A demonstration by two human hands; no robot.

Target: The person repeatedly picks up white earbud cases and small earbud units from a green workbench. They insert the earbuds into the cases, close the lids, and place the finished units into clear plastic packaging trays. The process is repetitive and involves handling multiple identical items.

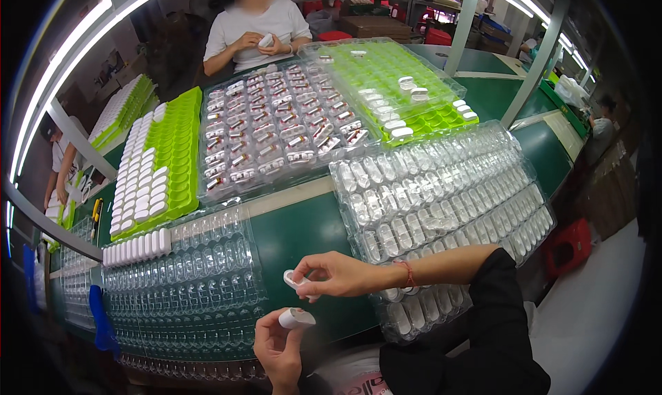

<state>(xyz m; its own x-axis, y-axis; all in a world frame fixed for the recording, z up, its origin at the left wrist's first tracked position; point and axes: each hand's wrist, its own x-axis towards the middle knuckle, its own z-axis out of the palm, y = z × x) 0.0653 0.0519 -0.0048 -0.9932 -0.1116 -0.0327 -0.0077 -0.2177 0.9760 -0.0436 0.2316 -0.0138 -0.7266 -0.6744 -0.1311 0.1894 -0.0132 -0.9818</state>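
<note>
Low in the middle, my left hand [278, 353] pinches a small white rounded plastic casing [295, 318] between thumb and fingers, tilted up off the bench. Just above it, my right hand [329, 274] grips a white oval plastic piece [290, 276], partly covered by my fingers. The two pieces are apart. Beneath my right forearm lies a stack of clear plastic trays [441, 219] with rows of oval pockets that seem to hold pale oval parts. Left of my hands, another clear tray [200, 285] carries a row of white casings [138, 249] along its far left edge.
Beyond a pale strip on the green bench [296, 229], a clear tray [276, 129] holds small assemblies with red bits. Green trays [181, 160] with white casings flank it. A co-worker [256, 33] opposite handles a white piece. Metal posts [541, 57] rise at both sides.
</note>
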